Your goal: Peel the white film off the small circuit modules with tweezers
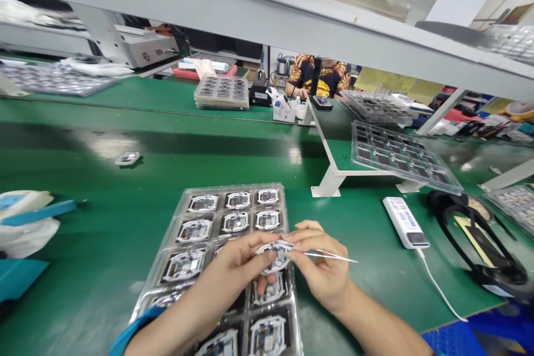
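Note:
My left hand [233, 267] pinches a small white-framed circuit part [278, 253] just above a clear plastic tray [179, 217] that holds several similar parts in pockets. My right hand [321, 264] is closed on thin tweezers [334, 256], whose back end sticks out to the right while the tips meet the part. Both hands hover over the tray's middle right pockets.
A white power bank [405, 222] with a cable lies right of the tray. A raised white stand [334, 178] carries another tray of parts [400, 156]. A loose part [127, 158] lies on the green belt. A person sits at the far bench [319, 75].

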### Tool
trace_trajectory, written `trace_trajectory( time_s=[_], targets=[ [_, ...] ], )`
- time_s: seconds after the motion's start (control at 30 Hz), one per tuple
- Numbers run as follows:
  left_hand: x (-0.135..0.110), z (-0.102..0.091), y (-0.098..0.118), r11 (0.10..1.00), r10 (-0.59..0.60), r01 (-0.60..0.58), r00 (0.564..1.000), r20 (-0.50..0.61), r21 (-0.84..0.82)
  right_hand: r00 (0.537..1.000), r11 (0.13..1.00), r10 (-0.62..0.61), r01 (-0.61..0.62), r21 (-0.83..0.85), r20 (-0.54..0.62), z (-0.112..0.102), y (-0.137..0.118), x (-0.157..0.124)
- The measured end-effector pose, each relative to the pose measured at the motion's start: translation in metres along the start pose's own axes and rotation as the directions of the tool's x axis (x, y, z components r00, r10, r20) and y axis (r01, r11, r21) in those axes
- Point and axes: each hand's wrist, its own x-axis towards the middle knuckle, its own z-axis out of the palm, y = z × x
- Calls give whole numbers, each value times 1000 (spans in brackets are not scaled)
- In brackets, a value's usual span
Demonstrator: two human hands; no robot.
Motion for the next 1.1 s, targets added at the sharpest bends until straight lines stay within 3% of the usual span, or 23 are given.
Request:
trace_trajectory(
  time_s=[0.2, 0.3, 0.5, 0.67, 0.73, 0.83, 0.97, 1.03, 1.1],
  targets=[
    [5, -5, -14, 998, 36, -35, 999, 16, -45, 995, 993, 78, -82, -83, -61, 1, -2, -1],
    [5, -6, -19, 995, 42, -42, 999, 6, -95, 979, 984, 180, -180, 14, -95, 3, -2, 0],
    [4, -4, -19, 973, 18, -24, 999, -26, -230, 889, 871, 457, -440, 221, -30, 5, 0, -2],
    [4, -3, -20, 978, 45, -47, 999, -12, -202, 831, 796, 557, -529, 294, -12, 8, 3, -5],
    [3, -2, -19, 979, 45, -47, 999, -15, -196, 840, 795, 543, -515, 319, 4, 9, 3, -4],
    [4, -2, -17, 980, 28, -34, 999, -37, -195, 895, 854, 445, -435, 287, 33, 8, 2, -1],
    [5, -4, -15, 990, 9, -17, 998, -56, -142, 983, 977, 167, -176, 122, 77, 1, 0, 3],
    [5, -5, -16, 994, 1, -8, 998, -65, -105, 991, 996, 55, -62, 57, 125, -2, -2, 5],
    [4, -5, -16, 996, -8, 1, 997, -75, -85, 987, 1000, 16, -19, 14, 157, -4, -3, 6]
  ],
)
